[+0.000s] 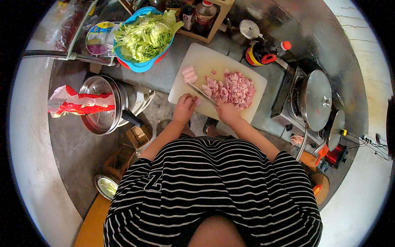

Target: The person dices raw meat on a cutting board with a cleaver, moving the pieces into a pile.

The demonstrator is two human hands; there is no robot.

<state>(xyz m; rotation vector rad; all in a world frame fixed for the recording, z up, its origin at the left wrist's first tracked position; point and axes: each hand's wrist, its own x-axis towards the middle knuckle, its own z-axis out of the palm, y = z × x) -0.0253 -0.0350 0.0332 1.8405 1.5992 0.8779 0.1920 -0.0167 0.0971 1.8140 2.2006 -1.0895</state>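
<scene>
A white cutting board (213, 58) lies tilted across the counter before me. My right hand (228, 113) grips a kitchen knife (202, 93), its blade slanting up and left over the board. At the board's near left edge, my left hand (184, 108) pinches a small piece of raw meat (197, 100) just below the blade. Chopped raw meat (239, 89) is heaped on the board's right half, with coarser bits towards the knife. By the knife's tip lies a pale slab of meat (189, 74). The knife handle is hidden in my right hand.
A blue colander (143, 67) heaped with torn lettuce (145, 37) stands back left. Bottles fill a wooden rack (197, 36) behind the board. Right are a dark sauce bottle (259, 55) and a stove with a lidded pan (317, 100). Stacked steel pots (118, 102) stand left.
</scene>
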